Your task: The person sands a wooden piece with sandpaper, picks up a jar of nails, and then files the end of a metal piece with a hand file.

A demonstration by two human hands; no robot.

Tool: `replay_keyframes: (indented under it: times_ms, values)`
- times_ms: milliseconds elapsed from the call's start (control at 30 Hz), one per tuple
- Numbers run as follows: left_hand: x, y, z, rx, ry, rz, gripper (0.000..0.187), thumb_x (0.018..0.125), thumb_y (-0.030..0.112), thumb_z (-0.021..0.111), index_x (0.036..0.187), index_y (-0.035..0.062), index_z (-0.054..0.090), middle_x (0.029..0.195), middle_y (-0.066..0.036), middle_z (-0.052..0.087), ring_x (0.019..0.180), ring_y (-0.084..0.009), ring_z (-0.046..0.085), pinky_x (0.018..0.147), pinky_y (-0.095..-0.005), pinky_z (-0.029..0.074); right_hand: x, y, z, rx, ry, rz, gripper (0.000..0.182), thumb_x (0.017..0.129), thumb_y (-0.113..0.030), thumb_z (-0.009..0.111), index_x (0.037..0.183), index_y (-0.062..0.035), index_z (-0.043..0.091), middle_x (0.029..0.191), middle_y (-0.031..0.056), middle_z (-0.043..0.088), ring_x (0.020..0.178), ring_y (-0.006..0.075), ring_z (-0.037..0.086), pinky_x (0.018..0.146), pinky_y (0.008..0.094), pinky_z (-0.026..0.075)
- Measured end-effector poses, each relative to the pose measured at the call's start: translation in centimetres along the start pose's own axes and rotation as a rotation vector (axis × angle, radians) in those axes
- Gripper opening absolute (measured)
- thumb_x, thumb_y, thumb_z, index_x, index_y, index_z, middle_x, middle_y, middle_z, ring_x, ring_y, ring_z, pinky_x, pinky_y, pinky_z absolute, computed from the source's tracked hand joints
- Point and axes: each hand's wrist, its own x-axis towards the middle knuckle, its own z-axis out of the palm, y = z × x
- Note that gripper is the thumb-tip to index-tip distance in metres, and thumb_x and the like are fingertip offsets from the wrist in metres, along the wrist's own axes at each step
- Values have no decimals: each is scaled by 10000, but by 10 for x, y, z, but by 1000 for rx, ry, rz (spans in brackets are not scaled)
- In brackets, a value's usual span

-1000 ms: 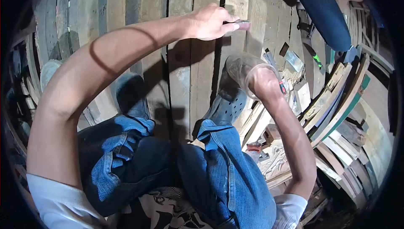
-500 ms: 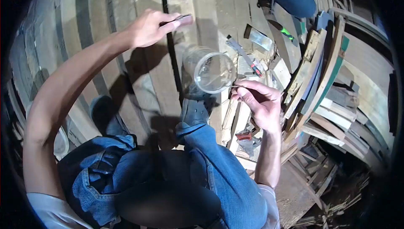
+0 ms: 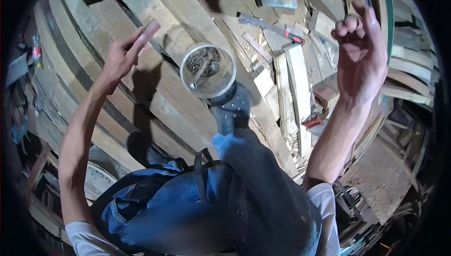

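My left hand (image 3: pixel 123 57) pinches a small flat brownish piece (image 3: pixel 151 30) between thumb and fingers, above the wooden planks on the left. Near the centre stands a clear round plastic container (image 3: pixel 208 71) with many small dark metal bits, perhaps nails or screws, inside. It is beside my shoe (image 3: pixel 232 108) and touched by neither hand. My right hand (image 3: pixel 359 54) is raised at the right, palm up, with its fingers curled; whatever lies between the fingertips, if anything, is too small to make out.
A saw-like tool with a red and black handle (image 3: pixel 294 37) lies on the planks (image 3: pixel 164 110). Behind it is a wide metal blade (image 3: pixel 277 0). Wood offcuts (image 3: pixel 298 96) and a red tool (image 3: pixel 312 122) lie right of centre. A bottle (image 3: pixel 36 51) is far left.
My right hand has moved away from the container's rim, up and to the right. The view has turned, and the metal bits inside the container now show clearly. My left hand still holds the flat piece.
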Motion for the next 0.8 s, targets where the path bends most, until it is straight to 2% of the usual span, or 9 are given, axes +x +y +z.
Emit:
replay_keyframes:
  times_ms: [33,67,133,333,433,533,567,667,800]
  values:
    - [-3,0,0,16,-24,-99,451,1000,361,564,1357,87,577,822,-13,663,563,-55,521,529,-243,461,4,4,-11,21,-41,-2,326,977,-252,592,1131,30,650,801,61,665,748,163,604,740,306,461]
    - [-6,0,2,28,-35,-107,451,1000,361,564,1357,87,577,822,-13,663,563,-55,521,529,-243,461,7,9,-20,45,-85,-5,341,1002,-274,550,1169,13,629,820,49,661,788,169,592,797,325,451]
    - [-11,0,2,33,-24,-180,438,1002,352,563,1355,95,580,813,-12,660,549,-62,518,518,-250,454,9,15,-17,84,-92,59,342,995,-277,559,1171,7,633,821,56,673,797,177,611,825,328,460]
    - [-15,2,17,2,-85,-116,450,998,341,567,1349,61,574,814,-17,680,536,-57,509,542,-252,457,15,30,-18,116,-132,109,418,990,-274,558,1244,58,587,849,77,662,821,186,614,896,355,460]
    - [-14,13,24,-8,-58,-5,465,994,344,568,1352,48,563,826,-21,697,545,-65,535,542,-256,466,18,33,-16,118,-89,111,428,982,-294,583,1226,57,597,845,63,657,836,170,601,882,335,454]
    - [-16,38,21,14,-138,-85,464,1019,284,537,1369,-21,526,809,-1,617,631,-52,514,567,-238,434,16,33,-13,163,-77,143,425,982,-301,586,1213,55,604,844,54,649,823,165,583,852,328,447]
    - [-14,34,21,18,-122,-73,466,997,346,561,1361,54,555,843,-34,700,544,-71,526,535,-262,466,15,32,-14,200,-92,166,422,982,-303,586,1206,55,608,841,49,644,812,164,572,836,326,441]
    - [-14,28,21,-20,-94,-94,466,997,349,562,1361,59,558,832,-29,694,541,-69,518,531,-267,463,12,32,-9,176,6,157,411,980,-297,591,1188,56,612,819,39,625,788,161,550,801,316,424]
    - [-16,20,18,-11,-80,-91,470,996,355,563,1364,63,558,830,-30,678,555,-67,516,546,-266,457,8,32,-11,269,-52,200,370,980,-273,590,1144,57,626,783,39,607,778,158,538,776,294,401]
